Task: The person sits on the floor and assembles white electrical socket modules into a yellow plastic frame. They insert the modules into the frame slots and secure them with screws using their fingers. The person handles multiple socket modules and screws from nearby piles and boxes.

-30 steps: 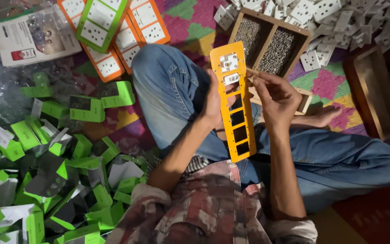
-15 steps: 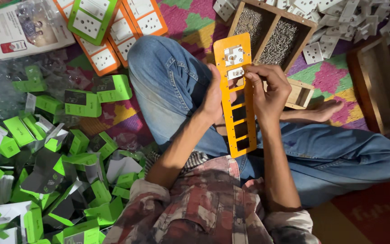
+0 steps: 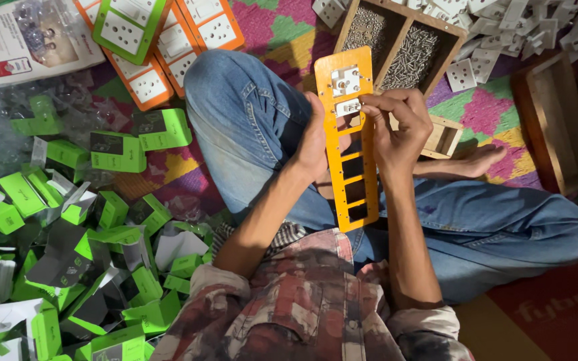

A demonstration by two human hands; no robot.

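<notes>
Fingers of the right hand pinch a white module into the second slot of the orange plate, which the left hand grips upright over the lap. The fitting step seems underway (top slot filled); next calls for pressing it flush. Beyond lies a screw tray.

Left hand grips the left edge of an upright orange slotted plate. Right hand sits at its right edge, fingertips pressing a white module into the second slot. Screw tray lies just beyond the hands.
</notes>
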